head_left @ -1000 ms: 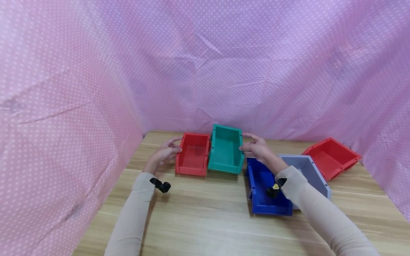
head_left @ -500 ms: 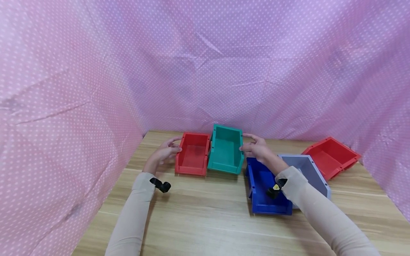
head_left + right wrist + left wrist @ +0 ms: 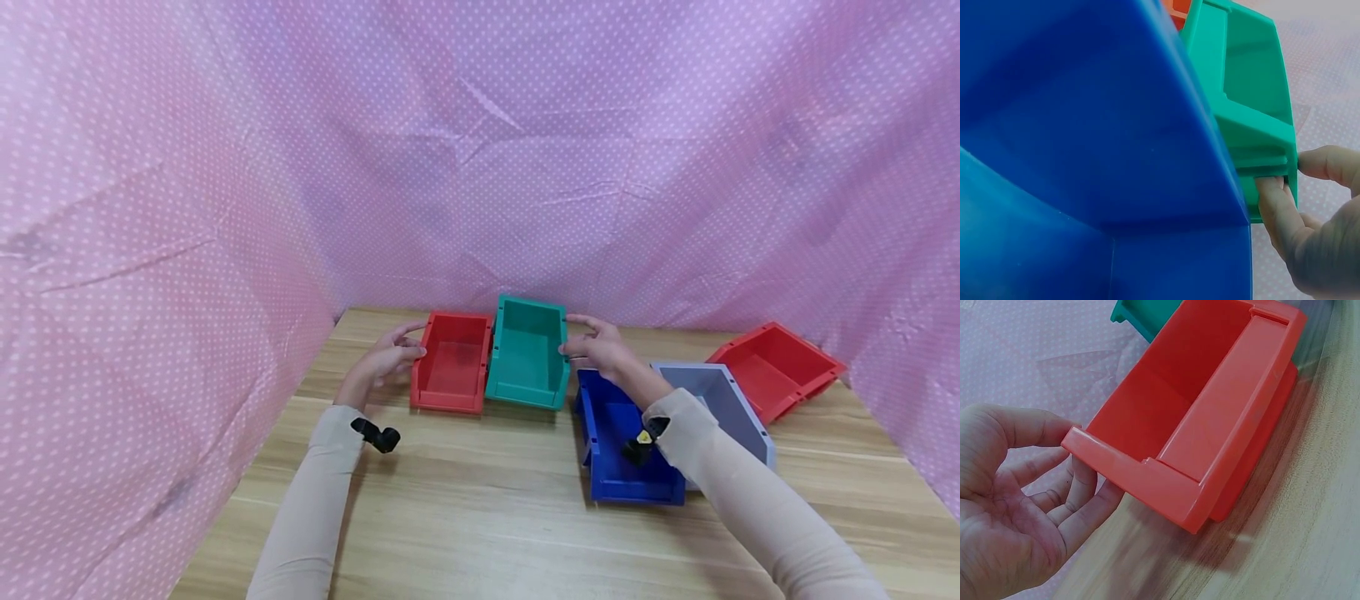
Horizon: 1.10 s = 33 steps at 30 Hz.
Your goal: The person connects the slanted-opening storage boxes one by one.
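Note:
Side by side at the back of the table stand a red plastic storage bin and a green storage bin. My left hand grips the red bin's left side; in the left wrist view, the thumb meets the rim and the other fingers lie beneath its lip. On the green bin's right side, my right hand holds the rim, with one fingertip tucked under it in the right wrist view. The green bin sits slightly farther back, its left edge close against the red one.
Under my right forearm lies a blue bin, which fills much of the right wrist view. A grey bin and another red bin stand to its right on the wooden table. Pink dotted cloth hangs behind and along the sides.
The green bin and my right hand have shifted very slightly toward me and to the left. The left hand and red bin stay nearly in place.

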Tool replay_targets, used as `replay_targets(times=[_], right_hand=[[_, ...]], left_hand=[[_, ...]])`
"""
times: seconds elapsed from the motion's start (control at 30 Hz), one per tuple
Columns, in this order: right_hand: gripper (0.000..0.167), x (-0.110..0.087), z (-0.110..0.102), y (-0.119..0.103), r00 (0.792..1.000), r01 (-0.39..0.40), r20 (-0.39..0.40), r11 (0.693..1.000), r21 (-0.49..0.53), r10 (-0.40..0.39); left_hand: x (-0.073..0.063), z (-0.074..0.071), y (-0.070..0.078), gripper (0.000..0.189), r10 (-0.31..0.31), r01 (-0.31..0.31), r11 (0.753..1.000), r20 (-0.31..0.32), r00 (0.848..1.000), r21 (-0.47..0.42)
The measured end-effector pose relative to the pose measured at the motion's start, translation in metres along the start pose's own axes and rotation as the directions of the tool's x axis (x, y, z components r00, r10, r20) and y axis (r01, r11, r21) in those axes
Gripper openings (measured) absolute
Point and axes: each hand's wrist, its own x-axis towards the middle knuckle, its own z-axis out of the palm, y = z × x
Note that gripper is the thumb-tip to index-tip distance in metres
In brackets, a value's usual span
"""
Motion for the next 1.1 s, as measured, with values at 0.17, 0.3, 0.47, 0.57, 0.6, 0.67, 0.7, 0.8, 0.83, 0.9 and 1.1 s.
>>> replay_targets(times=[0.17,0.3,0.47,0.57,0.6,0.67,0.7,0.8,0.83,0.9,1.1], right_hand=[[0.075,0.001,0.0,-0.001,1.0,0.008,0.008,1.0,-0.024,-0.007],[0.075,0.003,0.001,-0.004,0.999,0.031,0.02,0.999,-0.038,-0.03],[0.075,0.004,0.004,-0.007,0.998,0.05,0.034,0.998,-0.041,-0.048],[0.074,0.005,0.004,-0.008,0.998,0.058,0.042,0.997,-0.049,-0.056],[0.074,0.005,0.004,-0.008,0.997,0.06,0.043,0.997,-0.051,-0.058],[0.074,0.006,0.004,-0.009,0.997,0.061,0.046,0.997,-0.052,-0.059],[0.074,0.006,0.004,-0.009,0.997,0.061,0.047,0.997,-0.051,-0.058],[0.075,0.005,0.004,-0.01,0.997,0.055,0.055,0.998,-0.041,-0.052],[0.075,0.005,0.004,-0.011,0.997,0.053,0.058,0.998,-0.036,-0.051],[0.075,0.005,0.003,-0.012,0.996,0.055,0.066,0.998,-0.031,-0.053],[0.077,0.006,0.0,-0.016,0.997,0.05,0.063,0.997,-0.05,-0.047]], left_hand=[[-0.001,0.001,-0.001,0.066,0.004,-0.004,1.0,-0.004,1.0,-0.009],[-0.002,0.002,-0.001,0.065,0.008,-0.008,1.0,-0.008,1.0,-0.009],[-0.003,0.003,-0.004,0.065,0.018,-0.018,1.0,-0.018,1.0,-0.005],[-0.003,0.003,-0.005,0.065,0.018,-0.019,1.0,-0.024,1.0,-0.015],[-0.003,0.003,-0.005,0.065,0.02,-0.021,1.0,-0.022,1.0,-0.017],[-0.004,0.003,-0.005,0.065,0.027,-0.027,1.0,-0.021,0.999,-0.016],[-0.004,0.003,-0.004,0.065,0.028,-0.028,0.999,-0.022,0.999,-0.019],[-0.005,0.003,-0.002,0.066,0.035,-0.036,0.999,-0.02,0.999,-0.031],[-0.006,0.003,-0.002,0.066,0.038,-0.038,0.999,-0.02,0.999,-0.031],[-0.006,0.004,-0.002,0.066,0.042,-0.043,0.998,-0.019,0.999,-0.039],[-0.004,0.009,-0.002,0.066,0.049,-0.049,0.998,-0.021,0.999,-0.027]])
